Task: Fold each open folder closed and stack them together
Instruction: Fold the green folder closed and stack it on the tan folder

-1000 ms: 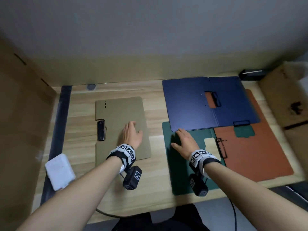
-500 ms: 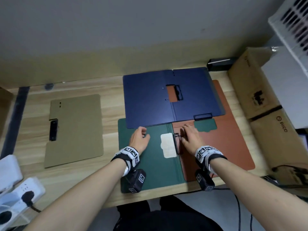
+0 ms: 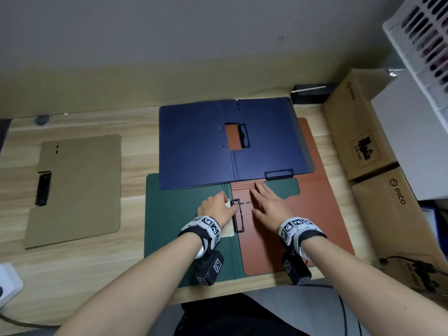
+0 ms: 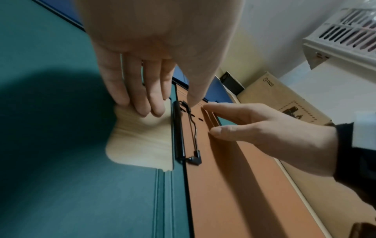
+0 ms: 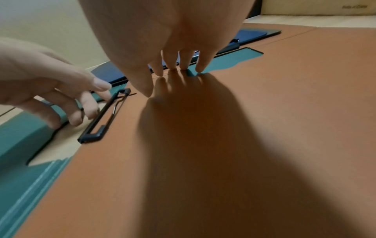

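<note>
Three open folders overlap on the wooden desk: a blue folder (image 3: pixel 206 146) at the back, a green folder (image 3: pixel 174 221) in front of it, and an orange folder (image 3: pixel 308 226) on the right, over the green one's right half. A closed tan folder (image 3: pixel 77 187) lies apart at the left. My left hand (image 3: pixel 215 209) (image 4: pixel 162 107) rests with straight fingers at the green folder's cutout, its thumb touching the black clip (image 3: pixel 238 215) (image 4: pixel 179 132). My right hand (image 3: pixel 269 204) (image 5: pixel 173 75) lies flat and spread on the orange folder, holding nothing.
Two cardboard boxes (image 3: pixel 358 132) (image 3: pixel 400 214) line the desk's right edge, with a white crate (image 3: pixel 424 37) above them. A small black box (image 3: pixel 312 93) sits against the back wall. A white power strip (image 3: pixel 7 284) lies at the near left.
My left hand left the tan folder and came right to the green folder's clip. My right hand moved from the green folder onto the orange one. The view swung right.
</note>
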A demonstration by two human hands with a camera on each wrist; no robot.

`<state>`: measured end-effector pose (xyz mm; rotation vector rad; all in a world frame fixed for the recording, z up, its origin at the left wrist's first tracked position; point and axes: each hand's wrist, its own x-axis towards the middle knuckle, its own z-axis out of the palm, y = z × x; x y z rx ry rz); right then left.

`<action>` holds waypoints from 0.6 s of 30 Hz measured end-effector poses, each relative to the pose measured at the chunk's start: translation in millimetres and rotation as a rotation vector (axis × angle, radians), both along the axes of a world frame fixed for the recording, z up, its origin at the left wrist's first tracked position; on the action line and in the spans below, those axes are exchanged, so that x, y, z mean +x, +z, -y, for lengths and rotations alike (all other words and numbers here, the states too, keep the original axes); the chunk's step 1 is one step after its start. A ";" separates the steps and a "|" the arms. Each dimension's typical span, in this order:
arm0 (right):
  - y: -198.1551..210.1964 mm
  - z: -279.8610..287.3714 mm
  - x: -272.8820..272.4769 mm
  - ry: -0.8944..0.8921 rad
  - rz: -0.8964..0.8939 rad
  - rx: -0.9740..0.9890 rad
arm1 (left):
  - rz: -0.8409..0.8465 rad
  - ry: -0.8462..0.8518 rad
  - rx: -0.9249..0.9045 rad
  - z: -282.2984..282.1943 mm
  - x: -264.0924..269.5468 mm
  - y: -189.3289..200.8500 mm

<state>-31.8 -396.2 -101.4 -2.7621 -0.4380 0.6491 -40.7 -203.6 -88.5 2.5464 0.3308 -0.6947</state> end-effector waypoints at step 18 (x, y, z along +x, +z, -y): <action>-18.4 7.1 -7.0 0.146 0.078 -0.155 | 0.043 -0.347 0.287 31.6 -0.4 4.6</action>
